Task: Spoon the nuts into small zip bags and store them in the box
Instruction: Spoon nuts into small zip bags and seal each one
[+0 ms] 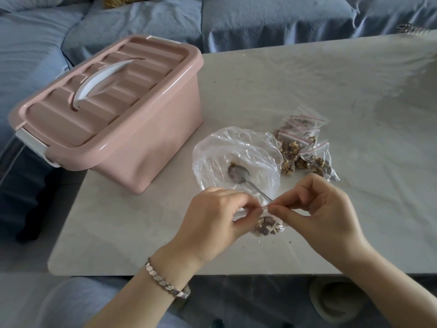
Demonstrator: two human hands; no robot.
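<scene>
A small zip bag (268,226) holding nuts hangs just above the table near its front edge. My left hand (212,216) and my right hand (316,207) each pinch its top strip between thumb and fingers. Behind my hands lies a crumpled clear plastic bag (236,150) with a metal spoon (238,174) resting in it and a crumb of nut beside the bowl. Several filled zip bags (305,145) lie in a pile to the right of it. The pink box (108,110) stands at the table's left with its lid shut and a white handle on top.
The pale stone table (331,91) extends far to the right and back. A blue sofa (260,17) runs along behind and to the left. A few nut crumbs (289,242) lie by the held bag. A silver bracelet (165,280) is on my left wrist.
</scene>
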